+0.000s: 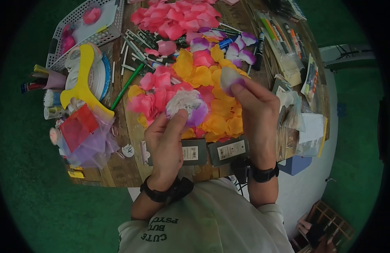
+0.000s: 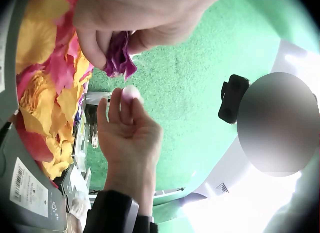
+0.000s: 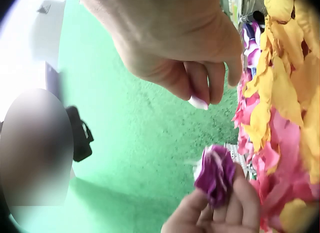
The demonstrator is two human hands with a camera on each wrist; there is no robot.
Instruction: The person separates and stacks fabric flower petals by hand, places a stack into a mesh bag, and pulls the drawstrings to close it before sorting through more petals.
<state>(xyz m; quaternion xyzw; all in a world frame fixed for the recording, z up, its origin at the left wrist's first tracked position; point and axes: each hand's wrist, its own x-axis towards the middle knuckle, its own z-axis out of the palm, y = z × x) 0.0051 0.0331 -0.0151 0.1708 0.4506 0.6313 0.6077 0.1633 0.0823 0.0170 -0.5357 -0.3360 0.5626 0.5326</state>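
Note:
A gathered bunch of purple-and-white artificial petals [image 1: 197, 113] is pinched between the thumb and fingers of my left hand [image 1: 164, 141]. Its white, ruffled side faces up in the head view; the right wrist view shows the folded purple petals [image 3: 216, 175] from the side. To its right, my right hand [image 1: 261, 111] pinches a single white petal with a purple edge [image 1: 229, 80] between thumb and fingertips. A gap separates this petal from the bunch. Both hands are raised over a heap of yellow petals [image 1: 222, 105] and pink petals [image 1: 146, 103].
More pink petals [image 1: 178, 19] lie at the back, with scattered markers [image 1: 140, 48] in front. At left stand a white basket [image 1: 83, 36] and a yellow curved piece [image 1: 86, 80]. Dark labelled boxes [image 1: 228, 151] line the front edge; packaged pens [image 1: 283, 38] lie right.

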